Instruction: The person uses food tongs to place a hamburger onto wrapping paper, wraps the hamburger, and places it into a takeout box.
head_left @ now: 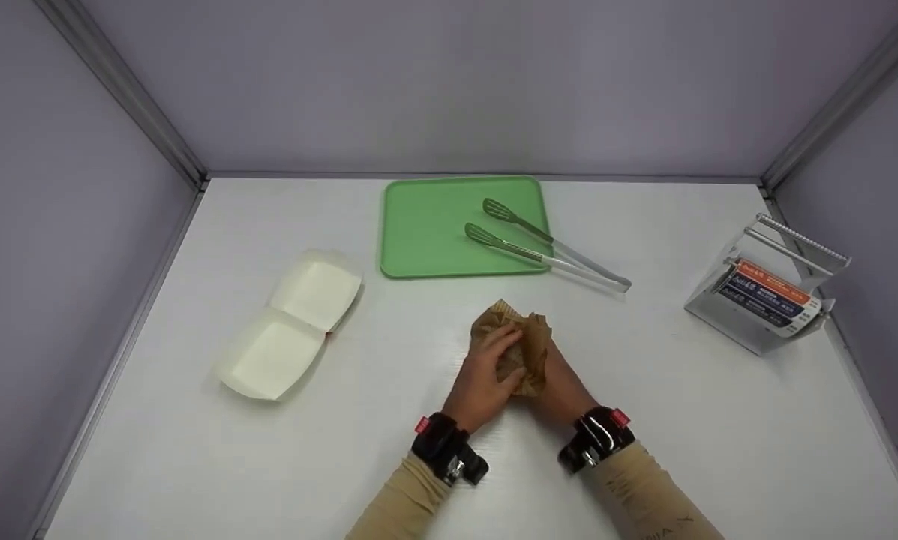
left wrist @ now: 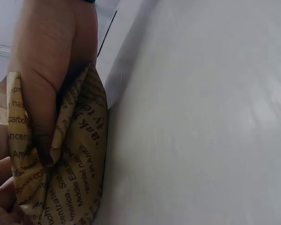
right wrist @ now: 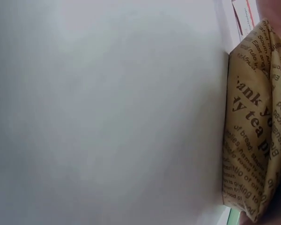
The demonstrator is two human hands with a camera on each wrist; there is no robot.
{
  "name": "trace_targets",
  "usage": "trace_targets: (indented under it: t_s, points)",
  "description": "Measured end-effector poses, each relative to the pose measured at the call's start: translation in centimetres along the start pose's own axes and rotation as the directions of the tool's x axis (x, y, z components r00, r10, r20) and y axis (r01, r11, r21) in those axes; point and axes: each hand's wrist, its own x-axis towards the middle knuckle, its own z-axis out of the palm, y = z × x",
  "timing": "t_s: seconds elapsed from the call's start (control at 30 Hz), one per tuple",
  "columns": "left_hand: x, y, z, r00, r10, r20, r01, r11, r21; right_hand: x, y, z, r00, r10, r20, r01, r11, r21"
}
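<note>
A brown sheet of wrapping paper point(head_left: 536, 352) with dark printed lettering is folded into a crumpled bundle at the middle front of the table; what it wraps is hidden. My left hand point(head_left: 485, 379) lies over the bundle's left side and top, fingers curled round it. From the right, my right hand point(head_left: 563, 384) grips the other side, its fingers mostly hidden behind the paper. A digit presses into a fold of the printed paper point(left wrist: 82, 159) in the left wrist view. In the right wrist view the paper point(right wrist: 248, 122) shows a creased, flat-sided face close over the white tabletop.
A green tray point(head_left: 426, 232) lies at the back, with green-tipped tongs point(head_left: 569, 259) resting partly across its right side. To the left stands an open white clamshell box point(head_left: 276, 352). A metal holder point(head_left: 734, 319) with printed boxes point(head_left: 767, 292) sits at the right.
</note>
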Motion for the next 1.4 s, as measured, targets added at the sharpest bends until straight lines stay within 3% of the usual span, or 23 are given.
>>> trace_targets:
  t_s: [0.1,0.2,0.3,0.4,0.57,0.8,0.9,1.07,1.27,1.4]
  points:
    - [-0.1,-0.1,-0.1,1.000,0.021,-0.005,-0.020,0.989,0.147,-0.3,0.2,-0.4,1.000,0.011,0.025,-0.013,0.998,0.057]
    - [-0.3,-0.2,-0.2,0.998,0.055,-0.006,-0.051,0.952,0.302,-0.6,0.4,-0.8,0.999,0.020,0.048,-0.024,0.995,0.097]
    - [-0.5,-0.4,-0.2,0.995,0.095,-0.003,-0.086,0.915,0.395,-0.7,0.5,-1.3,0.998,0.004,0.067,-0.011,0.994,0.110]
    - [-0.5,-0.6,-0.3,0.992,0.125,-0.005,-0.111,0.898,0.426,-0.9,0.4,-1.9,0.997,-0.015,0.080,0.004,0.991,0.135]
    - [-0.5,-0.7,-0.6,0.995,0.104,-0.002,-0.093,0.904,0.417,-1.7,0.0,-2.9,0.996,-0.028,0.087,0.013,0.987,0.163]
    - [-0.5,-0.8,-0.8,0.993,0.114,-0.012,-0.099,0.910,0.402,-2.3,-0.6,-3.4,0.998,-0.063,-0.026,0.067,0.978,0.200]
    - [-0.5,-0.8,-0.7,0.994,0.109,-0.012,-0.096,0.913,0.396,-2.2,-0.8,-3.4,0.992,-0.059,-0.112,0.074,0.989,0.128]
    - [-0.5,-0.7,-0.7,0.997,0.079,-0.005,-0.071,0.921,0.384,-2.2,-1.2,-3.1,0.967,-0.069,-0.244,0.045,0.994,-0.102]
    - [-0.5,-0.6,-0.7,0.999,0.039,0.014,-0.042,0.932,0.360,-2.3,-1.6,-2.4,0.950,-0.101,-0.295,-0.002,0.943,-0.332]
    - [-0.4,-0.6,-0.7,1.000,0.021,0.019,-0.027,0.930,0.368,-2.3,-2.0,-2.3,0.941,-0.204,-0.269,0.076,0.903,-0.423]
